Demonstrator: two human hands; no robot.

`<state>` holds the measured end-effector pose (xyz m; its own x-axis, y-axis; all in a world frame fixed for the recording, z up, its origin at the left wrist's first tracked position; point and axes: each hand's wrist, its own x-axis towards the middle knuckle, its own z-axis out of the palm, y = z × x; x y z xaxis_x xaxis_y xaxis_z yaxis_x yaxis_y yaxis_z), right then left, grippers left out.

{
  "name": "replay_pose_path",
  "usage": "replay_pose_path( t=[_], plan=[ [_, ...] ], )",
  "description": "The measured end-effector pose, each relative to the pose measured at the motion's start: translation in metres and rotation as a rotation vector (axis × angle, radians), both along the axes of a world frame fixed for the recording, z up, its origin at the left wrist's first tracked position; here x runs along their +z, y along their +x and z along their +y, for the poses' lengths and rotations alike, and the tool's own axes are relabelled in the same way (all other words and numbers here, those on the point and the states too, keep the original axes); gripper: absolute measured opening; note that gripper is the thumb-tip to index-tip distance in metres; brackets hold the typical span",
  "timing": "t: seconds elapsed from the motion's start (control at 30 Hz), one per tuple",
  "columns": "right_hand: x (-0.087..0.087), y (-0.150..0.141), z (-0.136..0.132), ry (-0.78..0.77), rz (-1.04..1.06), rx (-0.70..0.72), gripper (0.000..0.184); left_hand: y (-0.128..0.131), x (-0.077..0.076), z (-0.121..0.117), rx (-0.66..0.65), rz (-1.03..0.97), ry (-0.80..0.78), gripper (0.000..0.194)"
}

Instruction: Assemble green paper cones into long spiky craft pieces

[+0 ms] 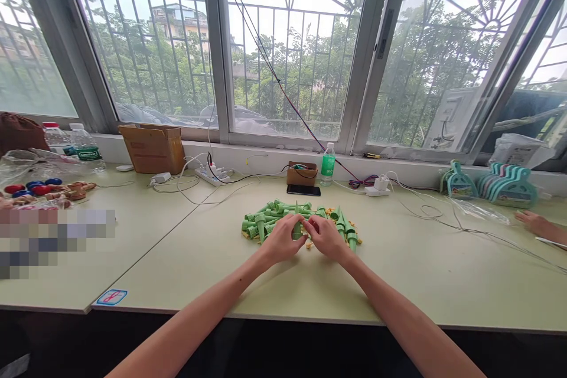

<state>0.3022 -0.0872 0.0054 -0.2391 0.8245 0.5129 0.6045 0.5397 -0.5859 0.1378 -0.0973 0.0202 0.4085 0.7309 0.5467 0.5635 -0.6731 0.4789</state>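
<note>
The left hand (286,240) pinches a green spike (297,227), tip up, right hand (326,238) fingertips bunched beside it, contents hidden; two-handed handling seems underway, calling for steady fingers. Beyond, green pieces (260,227) heap the desk (425,277).

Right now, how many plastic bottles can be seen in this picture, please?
3. A red-capped bottle and a dark-green-labelled bottle stand side by side at the picture's left; a bright-green-labelled bottle stands just right of the small cardboard box. Others may be hidden.
</note>
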Motion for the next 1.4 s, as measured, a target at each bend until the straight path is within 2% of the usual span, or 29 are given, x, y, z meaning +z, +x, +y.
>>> replay_pose_path(
  t=[0.17,0.53,0.93,1.4],
  plan=[
    [0.0003,0.0006,-0.0011,-0.008,0.004,0.029,0.031,0.0000,-0.0008,0.0006,0.006,0.006,0.003,0.022],
    [-0.0009,0.0013,0.0010,-0.020,-0.009,0.061,0.036,-0.0007,-0.0007,0.0006,-0.012,0.030,-0.007,0.018],
    [-0.0030,0.0017,0.0036,0.013,-0.043,0.044,0.043,-0.0004,-0.0014,0.0018,-0.027,0.049,-0.018,0.019],
    [-0.0028,0.0020,0.0040,0.017,-0.095,0.012,0.044,-0.0013,-0.0021,0.0015,-0.043,0.044,-0.031,0.021]
  ],
)
